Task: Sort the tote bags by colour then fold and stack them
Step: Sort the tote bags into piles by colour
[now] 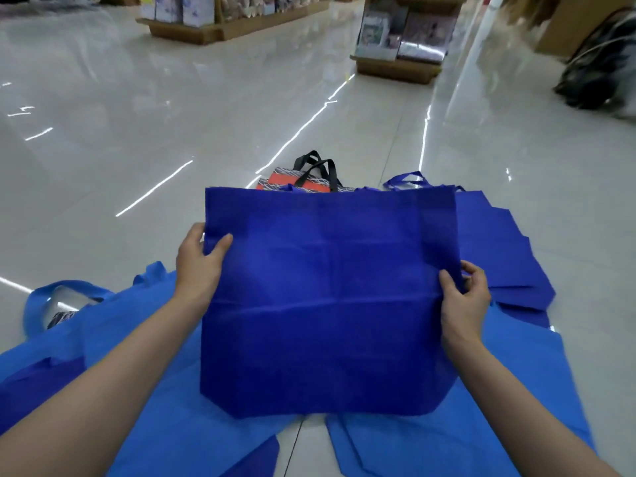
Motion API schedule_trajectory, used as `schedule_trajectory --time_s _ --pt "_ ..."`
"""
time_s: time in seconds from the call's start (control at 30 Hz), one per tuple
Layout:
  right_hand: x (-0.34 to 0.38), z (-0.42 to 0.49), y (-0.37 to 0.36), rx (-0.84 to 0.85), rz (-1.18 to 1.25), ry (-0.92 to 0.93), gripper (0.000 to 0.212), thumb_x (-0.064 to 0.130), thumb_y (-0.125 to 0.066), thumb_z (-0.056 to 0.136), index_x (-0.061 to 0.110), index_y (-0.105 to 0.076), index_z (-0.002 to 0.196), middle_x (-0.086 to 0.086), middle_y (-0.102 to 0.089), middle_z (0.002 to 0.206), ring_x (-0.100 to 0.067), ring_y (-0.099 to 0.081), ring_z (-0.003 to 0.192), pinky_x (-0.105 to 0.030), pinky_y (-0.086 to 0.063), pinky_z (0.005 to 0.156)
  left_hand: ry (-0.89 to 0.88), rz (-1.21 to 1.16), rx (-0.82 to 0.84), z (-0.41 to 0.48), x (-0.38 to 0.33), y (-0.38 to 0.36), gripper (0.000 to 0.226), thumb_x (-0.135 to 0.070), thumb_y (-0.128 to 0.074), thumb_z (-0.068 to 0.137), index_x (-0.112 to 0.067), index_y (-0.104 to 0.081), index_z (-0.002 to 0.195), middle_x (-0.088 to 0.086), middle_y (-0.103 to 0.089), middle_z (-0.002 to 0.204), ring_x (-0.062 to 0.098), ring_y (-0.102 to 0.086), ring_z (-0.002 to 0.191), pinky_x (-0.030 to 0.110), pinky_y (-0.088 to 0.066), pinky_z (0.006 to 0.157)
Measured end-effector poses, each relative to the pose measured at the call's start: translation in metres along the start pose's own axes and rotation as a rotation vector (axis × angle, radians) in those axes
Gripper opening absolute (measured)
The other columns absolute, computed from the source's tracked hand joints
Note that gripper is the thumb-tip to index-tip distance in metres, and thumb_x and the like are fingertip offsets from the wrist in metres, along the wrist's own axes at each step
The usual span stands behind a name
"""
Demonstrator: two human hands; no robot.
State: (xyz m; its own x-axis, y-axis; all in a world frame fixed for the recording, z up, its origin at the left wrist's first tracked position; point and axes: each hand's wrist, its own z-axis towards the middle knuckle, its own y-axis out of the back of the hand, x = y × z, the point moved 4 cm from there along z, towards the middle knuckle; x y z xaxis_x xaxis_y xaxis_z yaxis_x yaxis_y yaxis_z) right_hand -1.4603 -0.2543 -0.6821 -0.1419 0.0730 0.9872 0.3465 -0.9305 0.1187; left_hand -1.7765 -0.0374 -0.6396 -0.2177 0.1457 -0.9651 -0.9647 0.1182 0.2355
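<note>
I hold a dark blue tote bag [327, 297] spread flat in front of me above the floor. My left hand [199, 263] pinches its left edge with the thumb on top. At the right edge, my right hand [464, 297] grips the fabric. Lighter blue tote bags [148, 356] lie on the floor beneath and to the left, and more light blue fabric [509, 390] lies to the right. A pile of dark blue bags [495, 249] sits at the right behind the held bag. An orange and grey patterned bag [292, 180] with black handles shows just beyond the held bag's top edge.
Glossy pale floor tiles [172, 115] stretch ahead. Wooden display stands with packaged goods stand at the back left [220, 25] and back centre [399, 60]. A dark bundle [599, 74] lies at the far right by cardboard boxes.
</note>
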Motion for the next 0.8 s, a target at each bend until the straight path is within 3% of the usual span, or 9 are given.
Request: schedule_trajectory --time_s 0.07,0.17,0.3,0.37,0.43,0.5,0.57,0.7,0.8 --pt "0.01 0.014 0.023 -0.052 -0.017 0.038 0.02 0.016 -0.058 0.093 0.025 -0.051 0.11 -0.003 -0.051 0.109 -0.015 -0.049 0.094 -0.019 -0.04 0.077 -0.111 0.056 0.057 0.011 -0.022 -0.016 0.009 -0.025 -0.059 0.092 -0.023 -0.054 0.098 0.004 -0.066 0.101 0.023 -0.063 0.092 0.043 -0.052 0.085" --pt "0.011 0.03 0.058 -0.126 -0.09 0.049 0.024 0.017 -0.059 0.092 0.022 -0.053 0.114 -0.002 -0.05 0.109 -0.014 -0.048 0.095 -0.022 -0.039 0.079 -0.099 0.048 0.162 0.017 -0.032 -0.048 0.022 -0.037 -0.061 0.089 -0.024 -0.051 0.104 0.004 -0.065 0.106 0.023 -0.064 0.094 0.041 -0.053 0.082" --pt "-0.015 0.042 0.093 -0.27 -0.095 -0.056 0.027 0.015 -0.059 0.091 0.018 -0.054 0.118 -0.002 -0.052 0.108 -0.017 -0.052 0.097 -0.028 -0.044 0.088 0.392 -0.016 0.391 -0.008 0.019 -0.098 0.062 -0.06 -0.067 0.074 -0.013 -0.057 0.113 0.003 -0.064 0.114 0.018 -0.065 0.096 0.032 -0.053 0.077" --pt "-0.028 0.05 0.103 -0.318 -0.086 -0.112 0.028 0.014 -0.057 0.091 0.015 -0.053 0.119 -0.001 -0.053 0.107 -0.017 -0.053 0.097 -0.031 -0.045 0.09 0.585 -0.072 0.603 -0.044 0.047 -0.121 0.04 -0.037 -0.067 0.084 -0.01 -0.06 0.113 0.006 -0.066 0.114 0.012 -0.068 0.081 0.027 -0.055 0.065" --pt "-0.034 0.061 0.105 -0.33 -0.108 -0.107 0.027 0.012 -0.056 0.092 0.012 -0.054 0.119 -0.001 -0.052 0.107 -0.016 -0.052 0.095 -0.029 -0.045 0.089 0.49 -0.001 0.686 -0.067 0.062 -0.137 0.023 -0.006 -0.058 0.091 -0.012 -0.056 0.113 0.009 -0.063 0.114 0.014 -0.067 0.08 0.021 -0.053 0.058" --pt "-0.031 0.075 0.104 -0.306 -0.184 -0.047 0.027 0.012 -0.055 0.093 0.011 -0.054 0.12 0.002 -0.05 0.108 -0.013 -0.048 0.096 -0.025 -0.04 0.087 0.275 0.059 0.639 -0.064 0.065 -0.154 0.029 0.006 -0.053 0.09 -0.011 -0.055 0.113 0.008 -0.062 0.113 0.025 -0.062 0.101 0.021 -0.052 0.071" --pt "-0.023 0.096 0.102 -0.303 -0.233 0.003 0.027 0.013 -0.053 0.093 0.013 -0.054 0.12 0.004 -0.05 0.108 -0.01 -0.046 0.096 -0.023 -0.037 0.087 0.161 0.079 0.572 -0.051 0.056 -0.175 0.026 0.006 -0.054 0.089 -0.011 -0.056 0.109 0.007 -0.062 0.11 0.027 -0.059 0.106 0.034 -0.049 0.086" --pt "-0.009 0.158 0.098 -0.325 -0.25 0.06 0.029 0.013 -0.051 0.094 0.01 -0.051 0.123 0.002 -0.05 0.113 -0.008 -0.045 0.098 -0.008 -0.032 0.08 0.127 0.011 0.441 -0.025 0.032 -0.227 0.021 0.003 -0.053 0.09 -0.013 -0.055 0.104 0.002 -0.061 0.104 0.017 -0.056 0.094 0.028 -0.043 0.079" --pt "-0.004 0.211 0.093 -0.321 -0.45 0.085 0.045 0.02 -0.054 0.094 0.011 -0.041 0.136 -0.006 -0.044 0.134 -0.02 -0.046 0.115 -0.017 -0.033 0.092 0.166 -0.108 0.421 -0.007 0.029 -0.279 0.023 0.002 -0.052 0.091 -0.014 -0.055 0.107 0.003 -0.062 0.107 0.018 -0.058 0.097 0.034 -0.048 0.085"
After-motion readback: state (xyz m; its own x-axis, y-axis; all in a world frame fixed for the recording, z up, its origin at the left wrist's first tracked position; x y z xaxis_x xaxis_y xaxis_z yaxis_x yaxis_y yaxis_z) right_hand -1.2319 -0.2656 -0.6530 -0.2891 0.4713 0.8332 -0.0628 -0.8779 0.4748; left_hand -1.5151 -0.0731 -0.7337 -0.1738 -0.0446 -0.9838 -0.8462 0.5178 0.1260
